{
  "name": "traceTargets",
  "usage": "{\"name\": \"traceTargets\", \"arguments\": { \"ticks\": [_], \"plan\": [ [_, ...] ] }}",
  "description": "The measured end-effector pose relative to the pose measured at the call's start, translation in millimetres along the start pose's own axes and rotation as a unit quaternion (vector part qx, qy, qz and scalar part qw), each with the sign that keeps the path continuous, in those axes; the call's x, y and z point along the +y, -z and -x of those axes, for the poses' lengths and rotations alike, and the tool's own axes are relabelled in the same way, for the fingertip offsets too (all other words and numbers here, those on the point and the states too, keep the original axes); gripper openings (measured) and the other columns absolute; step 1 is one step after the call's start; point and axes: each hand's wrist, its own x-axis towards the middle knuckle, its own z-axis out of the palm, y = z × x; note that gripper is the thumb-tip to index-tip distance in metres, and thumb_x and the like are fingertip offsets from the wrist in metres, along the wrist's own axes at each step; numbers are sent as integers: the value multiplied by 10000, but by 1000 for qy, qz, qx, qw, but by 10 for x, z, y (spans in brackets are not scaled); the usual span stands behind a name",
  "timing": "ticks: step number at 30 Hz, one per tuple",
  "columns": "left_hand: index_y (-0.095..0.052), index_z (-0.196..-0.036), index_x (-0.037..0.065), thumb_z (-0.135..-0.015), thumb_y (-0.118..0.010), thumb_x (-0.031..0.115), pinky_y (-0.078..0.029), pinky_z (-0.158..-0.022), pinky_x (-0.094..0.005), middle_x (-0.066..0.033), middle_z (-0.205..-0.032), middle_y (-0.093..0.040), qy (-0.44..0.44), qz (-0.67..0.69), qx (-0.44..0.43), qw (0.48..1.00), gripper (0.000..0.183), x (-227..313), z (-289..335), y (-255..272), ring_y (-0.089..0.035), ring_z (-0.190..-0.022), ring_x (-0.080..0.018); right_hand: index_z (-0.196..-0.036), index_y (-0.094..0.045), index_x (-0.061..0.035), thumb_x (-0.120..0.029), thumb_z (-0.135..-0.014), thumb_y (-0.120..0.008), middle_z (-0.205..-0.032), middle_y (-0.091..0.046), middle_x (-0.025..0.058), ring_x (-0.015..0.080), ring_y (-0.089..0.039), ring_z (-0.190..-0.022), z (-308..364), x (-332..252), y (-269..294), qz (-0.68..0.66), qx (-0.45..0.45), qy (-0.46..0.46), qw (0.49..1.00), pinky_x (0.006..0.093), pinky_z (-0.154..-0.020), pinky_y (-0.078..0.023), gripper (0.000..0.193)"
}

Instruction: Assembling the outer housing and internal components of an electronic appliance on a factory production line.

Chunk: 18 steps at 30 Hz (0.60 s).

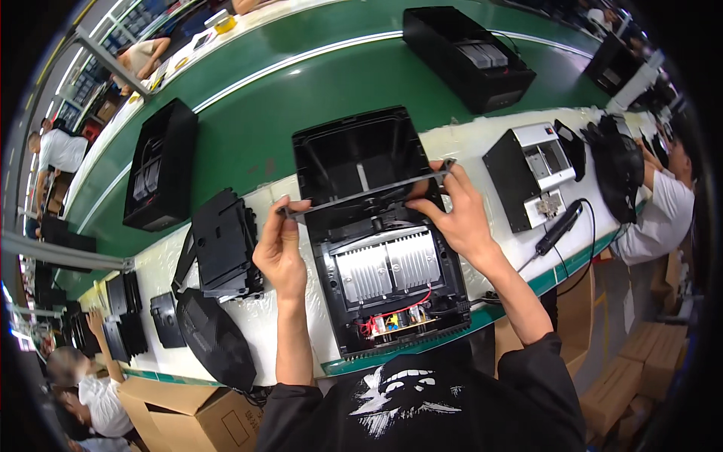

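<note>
Grips thin black panel, near edge-on to view: L end in L hand, R end in R hand, thumbs vs. fingers. Sits over open black housing, approx. btwn its upper hollow & finned metal block; can't tell re: contact. Could drop onto block w/ weak pinch at either end. Could jam or scrape housing sides if lowered crooked. Could snag red wires nr. lower rim if let slide that way.
</note>
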Motion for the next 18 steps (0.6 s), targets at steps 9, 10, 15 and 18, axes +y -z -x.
{"name": "traceTargets", "arguments": {
  "ticks": [9, 10, 15, 18],
  "plan": [
    [-501, -1225, -21, -922, -497, 27, -411, -852, -214, -110, -1033, -629, 7, 4, -18, 1000, 308, -53, 60, -6, -554, -932, -102, -918, -590, 60, -108, -683, -744, -986, -568, 119, 271, -618, -810, 33, 117, -17, 22, -6, -3, 1000, 332, -708, -483, 327],
    [-501, -1225, -21, -922, -497, 27, -411, -852, -214, -110, -1033, -629, 7, 3, -18, 1000, 308, -55, 57, 1, -554, -932, -102, -927, -580, 69, -98, -671, -749, -992, -571, 117, 268, -621, -806, 37, 120, -22, 7, 1, 7, 1000, 327, -704, -485, 349],
    [-493, -1225, -25, -930, -482, 30, -424, -906, -276, -123, -1029, -620, 18, 31, -5, 999, 301, -93, 57, 34, -574, -975, -153, -910, -584, 60, -88, -660, -754, -1019, -572, 123, 281, -624, -810, 19, 78, 17, 24, 10, 42, 999, 325, -710, -489, 336],
    [-543, -1198, 20, -913, -492, -1, -432, -722, -204, -109, -988, -638, -6, 6, -9, 1000, 289, -58, 22, 1, -600, -877, -151, -906, -588, 59, -90, -665, -754, -1053, -560, 130, 281, -622, -811, 23, 70, 11, 31, -6, 30, 999, 327, -724, -491, 329]
  ]
}}
